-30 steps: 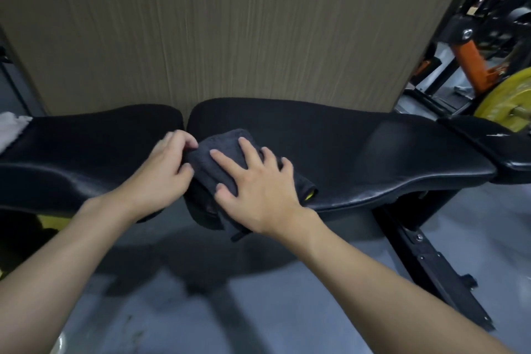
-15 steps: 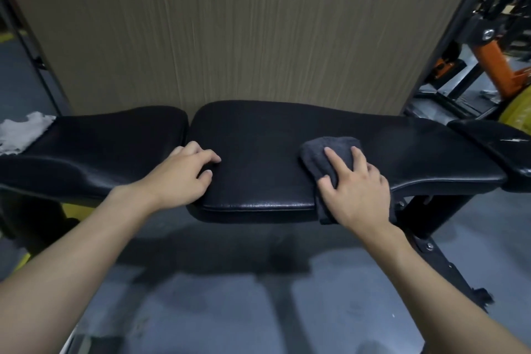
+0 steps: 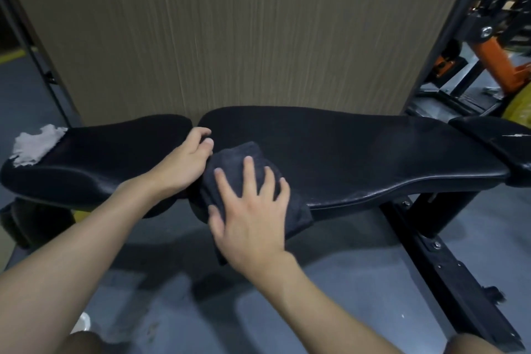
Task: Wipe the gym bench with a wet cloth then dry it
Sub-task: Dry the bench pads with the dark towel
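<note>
The bench runs across the view from 9 to 3 o'clock, black, with a short pad on the left and a long pad on the right, a narrow gap between them. The dark cloth lies on the long pad's left end, just right of the gap, and hangs over the near edge toward 6 o'clock. The right hand lies flat on the dark cloth, fingers straight and spread, pressing it against the pad. The left hand sits at the gap, touching the cloth's left side, with its fingers curled over the end of the short pad. A white cloth lies crumpled on the far left end of the short pad, at 9 o'clock, well apart from both hands. Behind the bench, at 12 o'clock, stands a wood-grain panel. An orange frame shows at 2 o'clock. The bench's black base runs toward 5 o'clock over a grey floor.
</note>
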{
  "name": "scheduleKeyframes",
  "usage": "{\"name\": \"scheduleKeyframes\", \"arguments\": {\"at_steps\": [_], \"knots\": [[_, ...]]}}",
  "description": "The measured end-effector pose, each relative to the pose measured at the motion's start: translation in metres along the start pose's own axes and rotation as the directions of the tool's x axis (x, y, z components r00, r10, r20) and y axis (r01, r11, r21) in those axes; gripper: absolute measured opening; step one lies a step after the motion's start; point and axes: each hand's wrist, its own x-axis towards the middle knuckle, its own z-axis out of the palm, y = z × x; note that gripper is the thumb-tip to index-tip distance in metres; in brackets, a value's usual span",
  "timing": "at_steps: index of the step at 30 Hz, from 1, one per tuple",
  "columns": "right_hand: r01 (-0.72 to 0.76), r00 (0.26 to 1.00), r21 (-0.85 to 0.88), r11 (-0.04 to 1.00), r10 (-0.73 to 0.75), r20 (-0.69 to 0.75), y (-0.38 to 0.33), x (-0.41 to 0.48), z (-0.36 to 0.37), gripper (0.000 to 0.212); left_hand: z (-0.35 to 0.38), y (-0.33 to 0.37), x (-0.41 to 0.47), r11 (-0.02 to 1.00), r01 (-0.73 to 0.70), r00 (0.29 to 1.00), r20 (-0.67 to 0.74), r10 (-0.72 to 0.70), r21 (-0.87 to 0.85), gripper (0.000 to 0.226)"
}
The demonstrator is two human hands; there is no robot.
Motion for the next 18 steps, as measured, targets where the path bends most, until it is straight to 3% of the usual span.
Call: {"name": "scheduleKeyframes", "arguments": {"at_steps": [4,6,15,18], "knots": [[0.229,0.967,-0.014,0.973,-0.229,-0.109,0.025,-0.022,0.009,0.074,0.007,0.013,-0.001,0.998,-0.052,0.998,0.017,0.053,-0.037,0.052],[0.265,0.954,-0.027,0.964,-0.266,-0.135,0.052,-0.028,0.012,0.078,0.016,0.025,0.000,0.996,-0.089,0.994,0.063,0.089,-0.005,0.049],[0.057,0.956,0.164,0.985,-0.007,-0.293,0.150,-0.036,-0.001,0.066,0.089,0.091,0.015,0.962,-0.257,0.937,0.265,0.226,0.090,0.047],[-0.033,0.948,0.228,0.973,0.103,-0.303,0.188,-0.036,-0.005,0.066,0.118,0.106,0.024,0.919,-0.307,0.916,0.338,0.215,0.247,0.053]]}}
